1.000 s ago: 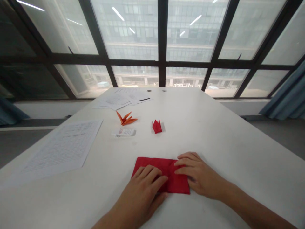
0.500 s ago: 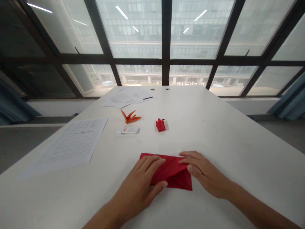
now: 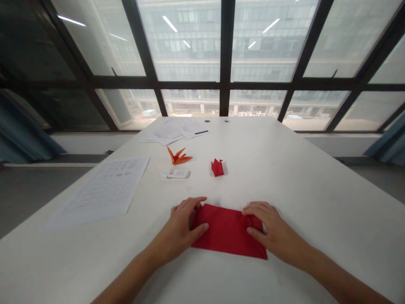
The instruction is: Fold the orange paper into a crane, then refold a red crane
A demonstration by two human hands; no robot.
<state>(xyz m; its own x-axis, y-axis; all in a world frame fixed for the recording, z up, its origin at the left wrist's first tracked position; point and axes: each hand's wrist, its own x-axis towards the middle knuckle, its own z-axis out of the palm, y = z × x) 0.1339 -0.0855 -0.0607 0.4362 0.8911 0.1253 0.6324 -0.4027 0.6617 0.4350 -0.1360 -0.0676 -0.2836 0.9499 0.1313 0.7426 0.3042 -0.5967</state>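
One folded red paper [image 3: 226, 230] lies mostly flat at the near middle of the table [image 3: 303, 190], between the two hands, its right end slanting a little toward the near side. To handle it well, I would square the far and near edges before pressing any crease, steady one end with light fingertips, and smooth outward from the middle, since so thin a sheet could wrinkle or skew if both ends were pulled at once. The right end, where slanting crease lines show, seems to want the most care. The left hand [image 3: 186, 226] comes in from the near left, its thumb on top of the paper and its fingers arched at the far left corner, thumb and fingers well parted; whether they pinch the sheet, I cannot tell. The right hand [image 3: 268, 226] slants in from the near right, palm down, fingertips on the far right corner, thumb on the paper just nearer, the gap narrower; its grip is likewise unclear. Beyond, well apart from both, stand a red bird [image 3: 217, 168] and an orange bird [image 3: 179, 158].
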